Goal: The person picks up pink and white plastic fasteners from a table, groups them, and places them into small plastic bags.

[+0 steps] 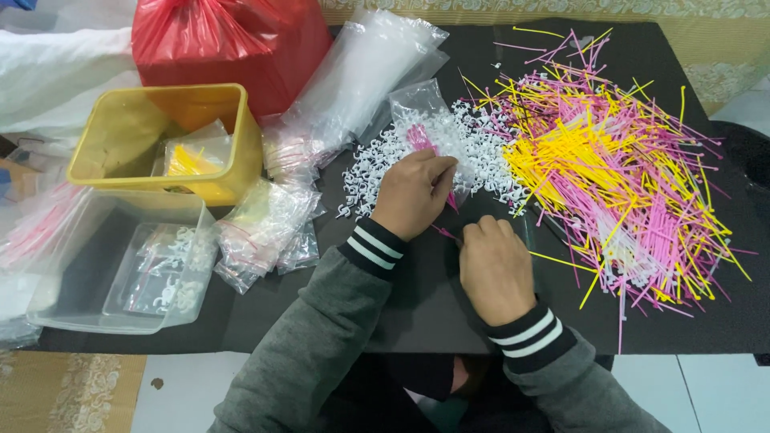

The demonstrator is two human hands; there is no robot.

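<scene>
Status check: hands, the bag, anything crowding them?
Left hand holds small clear bag with pink sticks inside. Right hand closed on pink sticks at its mouth. White clips heaped right behind.

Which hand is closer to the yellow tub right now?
Left. The left hand sits on the small clear bag, right of the yellow tub. The right hand lies farther right and lower, near the stick pile.

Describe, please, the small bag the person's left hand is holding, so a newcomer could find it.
Start at the heap of pink and yellow sticks; left lies a patch of white clips. The left hand grips the small bag, alone holding pink sticks.
</scene>
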